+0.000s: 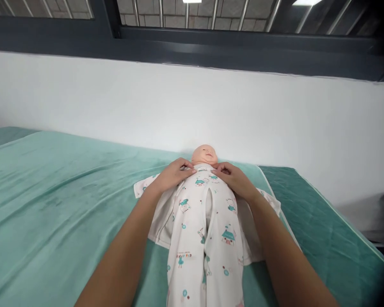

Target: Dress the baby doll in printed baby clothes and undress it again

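A baby doll point(205, 153) lies on its back, its head towards the wall. White baby pants point(187, 230) printed with small teal houses and animals cover its body, with the waist edge up near the neck and the legs running towards me. Beneath them a white baby top point(161, 226) is spread out, sleeves to both sides. My left hand point(176, 174) is closed in a pinch at the left end of the pants' waist edge. At the right end, my right hand point(235, 178) pinches that same edge. The doll's torso and limbs are hidden.
A light green sheet point(67, 183) with wrinkles lies under everything. To the right is a darker green quilted cover point(320, 213). Behind the doll's head rises a white wall point(179, 106), below a dark window frame point(211, 49) with metal bars.
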The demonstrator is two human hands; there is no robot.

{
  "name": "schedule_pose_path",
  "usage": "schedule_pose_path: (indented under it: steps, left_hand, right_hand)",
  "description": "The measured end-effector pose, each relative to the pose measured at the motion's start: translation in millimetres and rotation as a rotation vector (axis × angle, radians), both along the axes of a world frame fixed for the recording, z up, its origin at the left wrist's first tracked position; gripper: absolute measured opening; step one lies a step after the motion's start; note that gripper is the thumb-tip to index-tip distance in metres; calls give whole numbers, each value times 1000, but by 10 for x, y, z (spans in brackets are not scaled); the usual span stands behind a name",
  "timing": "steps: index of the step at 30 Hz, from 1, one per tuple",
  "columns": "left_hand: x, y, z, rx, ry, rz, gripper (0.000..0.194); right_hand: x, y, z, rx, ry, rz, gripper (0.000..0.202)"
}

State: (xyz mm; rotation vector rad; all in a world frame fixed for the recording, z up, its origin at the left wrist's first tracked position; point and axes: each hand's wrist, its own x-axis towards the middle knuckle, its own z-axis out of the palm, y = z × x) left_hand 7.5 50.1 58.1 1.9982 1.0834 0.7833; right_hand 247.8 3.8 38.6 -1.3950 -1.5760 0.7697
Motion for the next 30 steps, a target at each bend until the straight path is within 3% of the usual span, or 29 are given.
schedule_pose_path:
  steps: [10,18,23,30]
  left_hand:
    - [95,39,-85,-27,-30,41,27]
    - [242,104,-142,197,117,271,17]
    - [286,183,-214,235,132,328,13]
    - [237,122,-220,101,-68,136,11]
  right_hand:
    - [127,43,22,-73,86,168,32]
    - [21,179,-104,14,-243,-221,32]
    - [-53,222,-135,48,-256,-329,27]
    - [-66,165,-114,16,-78,-259,27]
